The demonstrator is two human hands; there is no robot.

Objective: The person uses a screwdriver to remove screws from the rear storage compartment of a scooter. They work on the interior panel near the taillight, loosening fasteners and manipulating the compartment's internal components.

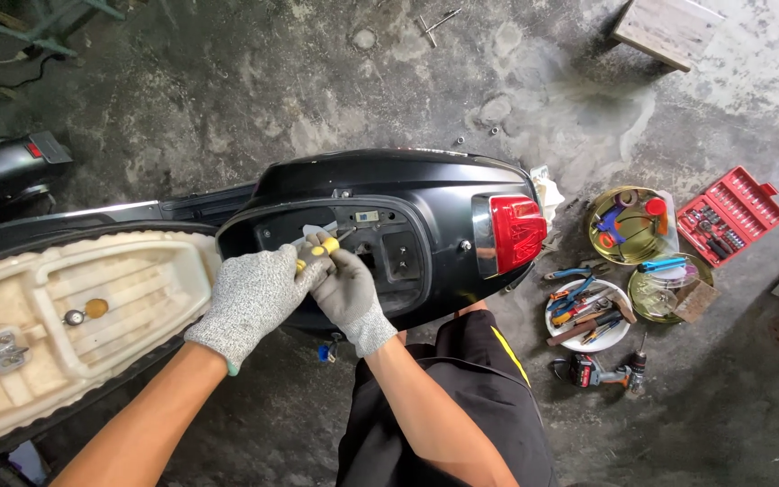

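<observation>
Head view looks down on the black scooter tail (426,194), its open compartment (353,261), then my gloved left hand (250,302) and right hand (346,290) both clenched around the yellow-handled screwdriver (317,250), best kept square and pressed firmly.

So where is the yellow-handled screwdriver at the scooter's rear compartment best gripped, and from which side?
By its yellow handle, coming from the seat side, probably. The shaft points right, into the open compartment toward the tail light, so only the handle end stands clear. Both gloved hands sit there: the left hand and the right hand close around the handle.
</observation>
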